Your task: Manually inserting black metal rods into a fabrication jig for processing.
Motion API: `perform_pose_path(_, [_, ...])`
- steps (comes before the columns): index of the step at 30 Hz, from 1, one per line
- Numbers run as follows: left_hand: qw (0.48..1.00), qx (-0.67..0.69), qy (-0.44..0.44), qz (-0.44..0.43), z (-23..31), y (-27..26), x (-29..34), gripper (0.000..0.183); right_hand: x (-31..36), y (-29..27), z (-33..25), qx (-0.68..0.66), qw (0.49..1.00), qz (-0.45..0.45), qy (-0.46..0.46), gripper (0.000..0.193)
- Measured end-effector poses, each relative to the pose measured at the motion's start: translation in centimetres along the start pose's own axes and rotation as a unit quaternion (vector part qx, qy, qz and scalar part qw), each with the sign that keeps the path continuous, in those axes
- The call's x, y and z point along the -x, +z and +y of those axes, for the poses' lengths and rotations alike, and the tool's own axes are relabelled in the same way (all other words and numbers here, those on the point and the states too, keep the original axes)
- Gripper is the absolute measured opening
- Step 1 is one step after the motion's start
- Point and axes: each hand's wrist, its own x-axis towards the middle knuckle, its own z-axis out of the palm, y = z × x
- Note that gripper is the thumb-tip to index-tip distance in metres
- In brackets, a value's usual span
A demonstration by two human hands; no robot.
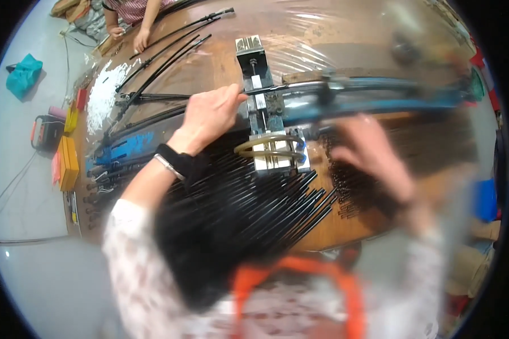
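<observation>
My left hand (212,116), with a dark band on its wrist, is closed in a pinch at the left side of a metal clamping fixture (260,100). Its fingers grip a thin black rod (274,88), which lies across the fixture and runs off to the right. My right hand (370,152) is smeared by motion to the right of the fixture, above small dark parts (345,192); whether it holds anything cannot be made out. A loop of yellowish hose (268,138) sits on the fixture's near end.
Many black rods (266,209) lie in a pile right in front of me. Blurred blue and black lengths (379,101) stretch to the right. White small pieces (107,90) are heaped at the far left, near another person's hands (141,40). Yellow boxes (68,164) stand by the left edge.
</observation>
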Motion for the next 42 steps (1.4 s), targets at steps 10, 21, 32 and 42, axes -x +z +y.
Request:
perform_pose_path(10, [0.951, 0.016, -0.054, -0.305, -13.4, 1.5, 0.2, 0.052, 11.2, 2.3, -5.6, 0.122, 0.977, -0.139, -0.102, 0.03])
perform_pose_path(21, [0.953, -0.105, -0.203, -0.197, -15.2, 0.6, -0.2, 0.061, 7.3, 0.1, -3.5, -0.121, 0.977, -0.172, -0.035, 0.037])
perform_pose_path(32, [0.949, -0.053, -0.149, -0.272, -1.8, -6.2, 15.1, 0.025, 6.7, -0.3, -3.8, -0.227, 0.965, -0.105, 0.079, 0.017])
perform_pose_path(42, [0.98, 0.079, -0.125, -0.136, -0.6, -5.9, 17.1, 0.013, 8.1, 2.7, -3.2, 0.042, 0.995, 0.077, -0.042, 0.017])
